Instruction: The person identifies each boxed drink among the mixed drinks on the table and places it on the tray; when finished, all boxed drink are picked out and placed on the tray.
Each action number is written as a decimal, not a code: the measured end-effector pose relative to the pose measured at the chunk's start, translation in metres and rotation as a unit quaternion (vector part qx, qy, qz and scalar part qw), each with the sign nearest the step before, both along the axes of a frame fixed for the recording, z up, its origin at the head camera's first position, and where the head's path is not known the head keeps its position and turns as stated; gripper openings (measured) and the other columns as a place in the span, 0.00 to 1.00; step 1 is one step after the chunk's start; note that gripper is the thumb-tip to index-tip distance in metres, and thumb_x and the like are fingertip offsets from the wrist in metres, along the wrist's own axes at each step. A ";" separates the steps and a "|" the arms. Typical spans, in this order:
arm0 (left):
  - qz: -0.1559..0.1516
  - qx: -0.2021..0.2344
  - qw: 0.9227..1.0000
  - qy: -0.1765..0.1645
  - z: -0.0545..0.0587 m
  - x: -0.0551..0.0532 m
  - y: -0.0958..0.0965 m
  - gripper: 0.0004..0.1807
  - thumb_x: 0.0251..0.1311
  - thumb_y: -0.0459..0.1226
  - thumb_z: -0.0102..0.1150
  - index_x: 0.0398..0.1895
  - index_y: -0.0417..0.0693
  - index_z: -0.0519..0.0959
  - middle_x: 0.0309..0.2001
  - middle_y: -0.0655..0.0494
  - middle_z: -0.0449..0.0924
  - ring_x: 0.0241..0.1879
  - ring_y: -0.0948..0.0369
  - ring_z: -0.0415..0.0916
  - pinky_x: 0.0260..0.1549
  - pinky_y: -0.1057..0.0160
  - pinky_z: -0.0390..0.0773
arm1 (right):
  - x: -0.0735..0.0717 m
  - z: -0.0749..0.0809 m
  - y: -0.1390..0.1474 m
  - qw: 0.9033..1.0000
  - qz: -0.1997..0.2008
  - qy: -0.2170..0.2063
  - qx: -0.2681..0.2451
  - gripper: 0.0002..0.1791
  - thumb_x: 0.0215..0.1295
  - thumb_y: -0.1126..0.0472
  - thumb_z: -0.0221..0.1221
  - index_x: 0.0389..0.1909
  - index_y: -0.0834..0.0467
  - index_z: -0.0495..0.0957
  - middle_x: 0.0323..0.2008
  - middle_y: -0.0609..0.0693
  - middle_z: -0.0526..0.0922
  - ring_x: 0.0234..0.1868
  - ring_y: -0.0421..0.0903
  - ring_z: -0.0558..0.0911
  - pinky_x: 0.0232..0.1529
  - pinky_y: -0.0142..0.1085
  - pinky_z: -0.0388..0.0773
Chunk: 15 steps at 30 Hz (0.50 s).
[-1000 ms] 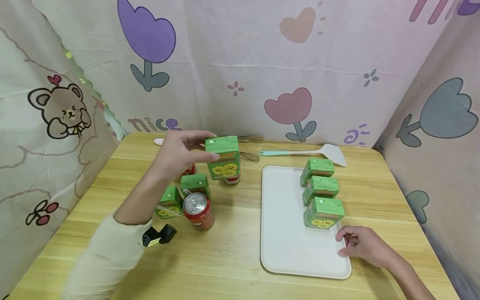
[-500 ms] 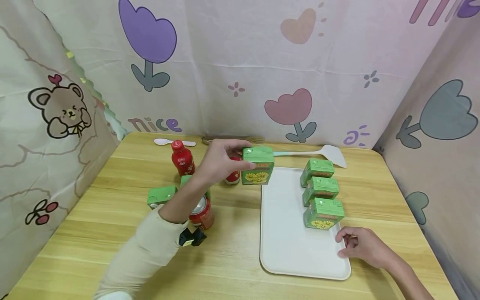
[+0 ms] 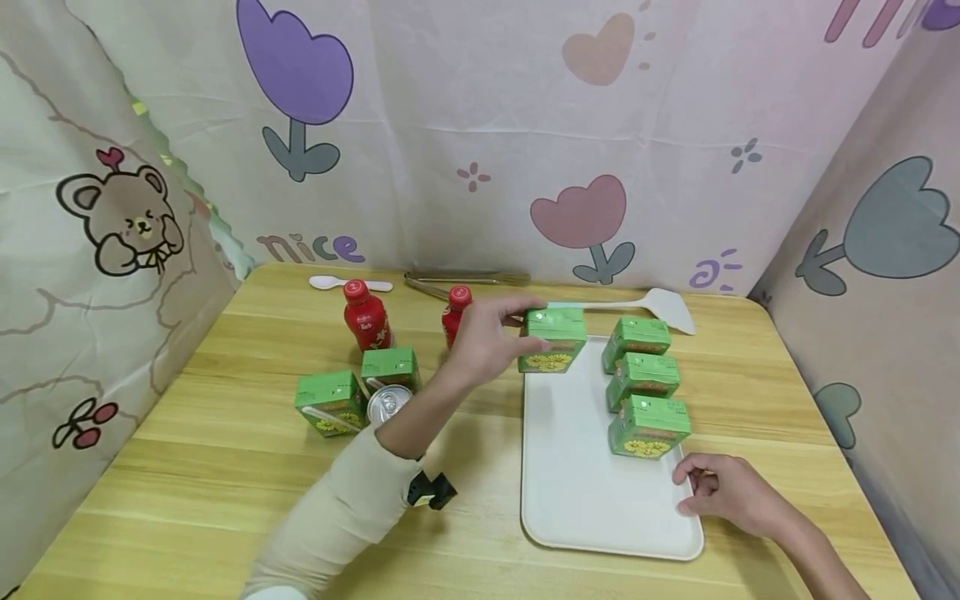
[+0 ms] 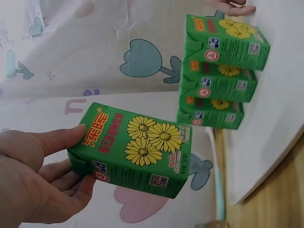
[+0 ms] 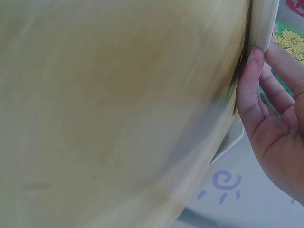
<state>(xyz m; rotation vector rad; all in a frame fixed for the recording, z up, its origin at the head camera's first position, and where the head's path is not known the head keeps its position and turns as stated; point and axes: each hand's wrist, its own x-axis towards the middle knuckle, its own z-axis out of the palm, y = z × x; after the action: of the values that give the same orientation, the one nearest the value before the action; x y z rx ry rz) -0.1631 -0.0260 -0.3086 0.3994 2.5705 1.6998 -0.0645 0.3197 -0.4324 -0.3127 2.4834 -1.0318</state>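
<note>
A printed cloth (image 3: 465, 92) of tulips and hearts fills the top of the frame, and below it spreads the wooden table (image 3: 187, 475). On the table's right half lies the white tray (image 3: 570, 492), three upright green cartons (image 3: 651, 427) lined up along its right side, the rest of its surface bare.

A person's sleeved left arm (image 3: 337, 508) rises from the bottom centre, cutting across my view of the things behind it. Its left hand (image 3: 480, 343) grips a yellow-flowered carton (image 3: 564, 337) between thumb and fingers, held up by the tray's upper-left corner, apart from the row. At lower right, the right hand (image 3: 731, 492) pinches the tray's rim.

Two more cartons (image 3: 327, 396) stand left of centre. A red bottle (image 3: 367, 321) stands just behind them; a second red bottle (image 3: 453, 315) is partly covered by the left hand. The drink can (image 3: 386, 403) is half hidden behind the forearm. A spatula (image 3: 666, 307) lies just beyond the tray, its handle partly blocked by the raised carton. At upper centre lies a whisk (image 3: 491, 278), and left of it a small pale spoon (image 3: 348, 284).
</note>
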 end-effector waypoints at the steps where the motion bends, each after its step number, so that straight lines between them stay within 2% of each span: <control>1: 0.000 -0.001 1.000 0.002 -0.002 0.000 0.003 0.23 0.45 0.31 0.72 0.49 0.48 0.82 0.44 0.54 0.84 0.41 0.59 0.79 0.37 0.68 0.82 | 0.000 0.000 0.000 1.000 0.000 0.000 0.001 0.19 0.48 0.54 0.71 0.37 0.58 0.76 0.27 0.48 0.73 0.23 0.32 0.69 0.23 0.28 0.69; 5: -0.007 0.009 1.000 0.000 -0.012 -0.005 0.014 0.22 0.47 0.32 0.72 0.49 0.47 0.81 0.45 0.53 0.83 0.42 0.57 0.79 0.38 0.68 0.82 | 0.000 0.001 0.000 1.000 0.000 -0.001 0.000 0.19 0.47 0.54 0.71 0.37 0.59 0.76 0.27 0.48 0.73 0.23 0.32 0.69 0.23 0.28 0.69; 9: -0.009 0.021 1.000 -0.017 -0.022 -0.012 0.025 0.23 0.47 0.31 0.71 0.51 0.46 0.81 0.47 0.52 0.82 0.43 0.55 0.78 0.37 0.68 0.82 | 0.000 0.000 0.000 1.000 -0.001 -0.001 -0.003 0.19 0.48 0.54 0.71 0.37 0.59 0.76 0.27 0.48 0.73 0.23 0.32 0.69 0.23 0.28 0.70; 15: 0.020 0.049 0.996 -0.067 -0.040 -0.024 0.039 0.24 0.46 0.30 0.71 0.50 0.48 0.82 0.46 0.52 0.82 0.43 0.55 0.79 0.34 0.68 0.82 | 0.001 -0.001 0.000 1.000 -0.007 -0.007 -0.004 0.20 0.47 0.55 0.71 0.37 0.59 0.76 0.27 0.48 0.73 0.23 0.32 0.69 0.23 0.28 0.69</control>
<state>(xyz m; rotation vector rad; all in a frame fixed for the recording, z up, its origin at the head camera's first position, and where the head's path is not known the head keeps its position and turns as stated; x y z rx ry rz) -0.1869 0.0126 -0.3484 0.2292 2.4234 1.8055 -0.0639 0.3200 -0.4334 -0.2910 2.4715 -1.0470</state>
